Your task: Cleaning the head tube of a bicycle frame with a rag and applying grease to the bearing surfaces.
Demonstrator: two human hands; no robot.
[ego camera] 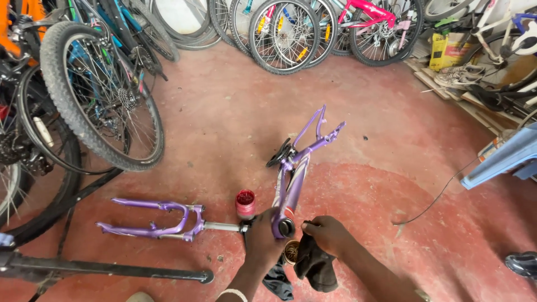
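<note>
My left hand (262, 237) is wrapped around the lower end of a purple bicycle frame (296, 179), the fingers closed over the head tube where its round opening faces up toward me. The frame lies on the red floor (224, 123) and runs away from me, its rear stays forking apart at the far end, a black chainring (279, 154) showing partway along it. My right hand (330, 235) sits just beside the tube opening, fingers curled tight on a dark rag (313, 265) that hangs down below my palm. A second bit of dark cloth (278, 282) droops under my left wrist. Just beside my left hand stands a small red tub (245, 203) with its top open. To the left of it a purple suspension fork (154, 221) lies flat on the floor, its bare steerer tube pointing toward my left hand and reaching close to it. Between my two hands I can see a small round brownish container (291, 251), partly hidden. Bicycles and wheels (100, 95) crowd the left side and the back of the room.
</note>
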